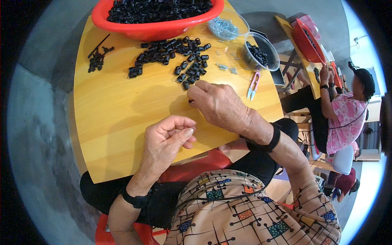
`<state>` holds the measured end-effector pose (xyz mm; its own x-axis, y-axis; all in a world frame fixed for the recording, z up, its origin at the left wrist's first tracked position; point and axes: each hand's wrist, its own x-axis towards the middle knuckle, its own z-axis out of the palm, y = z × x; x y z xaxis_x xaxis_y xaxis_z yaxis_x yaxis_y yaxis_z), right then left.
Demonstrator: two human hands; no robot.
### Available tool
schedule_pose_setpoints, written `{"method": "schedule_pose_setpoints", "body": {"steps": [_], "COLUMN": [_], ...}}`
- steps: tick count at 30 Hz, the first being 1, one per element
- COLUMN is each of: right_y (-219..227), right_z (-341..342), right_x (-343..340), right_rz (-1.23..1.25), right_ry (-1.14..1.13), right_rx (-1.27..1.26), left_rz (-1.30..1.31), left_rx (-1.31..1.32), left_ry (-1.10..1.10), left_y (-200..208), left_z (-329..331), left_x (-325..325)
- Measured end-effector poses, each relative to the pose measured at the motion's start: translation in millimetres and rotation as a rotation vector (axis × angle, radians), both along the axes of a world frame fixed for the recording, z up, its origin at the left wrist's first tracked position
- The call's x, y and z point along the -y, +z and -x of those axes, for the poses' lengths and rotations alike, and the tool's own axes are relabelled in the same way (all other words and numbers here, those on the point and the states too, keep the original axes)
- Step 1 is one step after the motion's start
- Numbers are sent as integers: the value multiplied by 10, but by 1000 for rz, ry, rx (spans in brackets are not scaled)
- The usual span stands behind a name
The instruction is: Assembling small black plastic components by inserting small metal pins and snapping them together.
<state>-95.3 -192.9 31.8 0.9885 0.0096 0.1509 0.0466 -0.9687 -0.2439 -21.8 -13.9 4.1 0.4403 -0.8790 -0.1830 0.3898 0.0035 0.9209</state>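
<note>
My right hand (214, 100) is closed in a pinch at the near side of a pile of black plastic clips (163, 52). A bit of a small black piece (191, 101) shows at its fingertips; most of it is hidden. Nearer to me, my left hand (167, 136) hovers over the yellow table (118, 134), its fingers loosely bent and the thumb apart from the index finger. Nothing shows in it. A few loose clips (186, 85) lie just beyond my right hand.
A red basin (159, 28) heaped with black parts stands at the far edge. Clear tubs hold silvery bits (223, 28) and black pieces (257, 56). Pink-handled thread snips (253, 85) lie at right, thin black parts (98, 59) at left. Another person (347, 110) works farther right.
</note>
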Motion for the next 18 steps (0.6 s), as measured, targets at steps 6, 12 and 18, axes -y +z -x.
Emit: {"method": "schedule_pose_setpoints", "body": {"steps": [6, 12, 18], "right_y": [-31, 63, 65], "right_z": [87, 101, 44], "right_x": [276, 590, 606], "right_rz": [-199, -95, -111], "right_ry": [-143, -291, -285], "right_rx": [102, 177, 175], "left_rz": [-27, -17, -35], "left_rx": [19, 0, -1], "left_ry": [30, 25, 41], "left_y": [40, 20, 21], "left_z": [-1, -13, -13], "left_x": [27, 10, -6]}}
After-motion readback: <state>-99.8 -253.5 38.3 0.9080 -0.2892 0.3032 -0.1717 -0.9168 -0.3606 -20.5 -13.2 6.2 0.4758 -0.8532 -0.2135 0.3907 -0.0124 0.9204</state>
